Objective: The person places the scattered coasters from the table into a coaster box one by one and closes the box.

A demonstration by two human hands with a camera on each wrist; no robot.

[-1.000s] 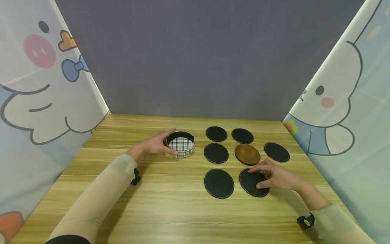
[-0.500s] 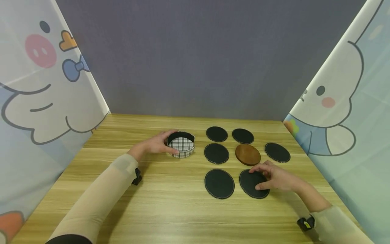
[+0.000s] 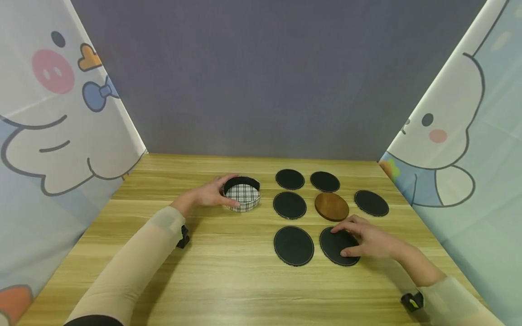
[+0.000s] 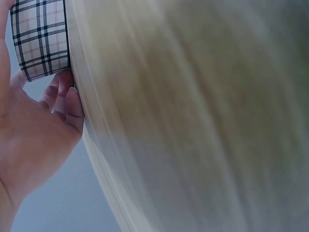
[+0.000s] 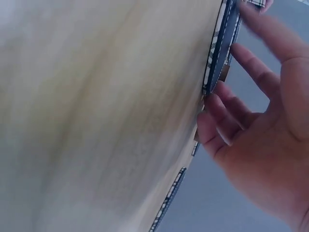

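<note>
In the head view my left hand (image 3: 210,192) holds a round coaster holder (image 3: 242,199) from its left side, thumb in front and fingers behind. The holder has plaid outer walls, a dark lining and a plaid floor; its plaid wall (image 4: 42,38) also shows in the left wrist view. My right hand (image 3: 373,237) lies over the front right black round coaster (image 3: 335,246), thumb and a fingertip touching its top. That coaster lies flat on the table. In the right wrist view it appears nearly edge-on (image 5: 224,41), beside fairly extended fingers.
Several more black coasters lie spread out, one at front (image 3: 293,246), others behind and to the right (image 3: 371,203). A brown wooden disc (image 3: 331,207) lies among them. A grey panel (image 3: 261,81) stands behind the wooden table (image 3: 228,280), with cartoon-printed sheets on both sides.
My left hand's fingers have settled slightly closer around the holder's back. My right hand and the coaster under it have barely shifted.
</note>
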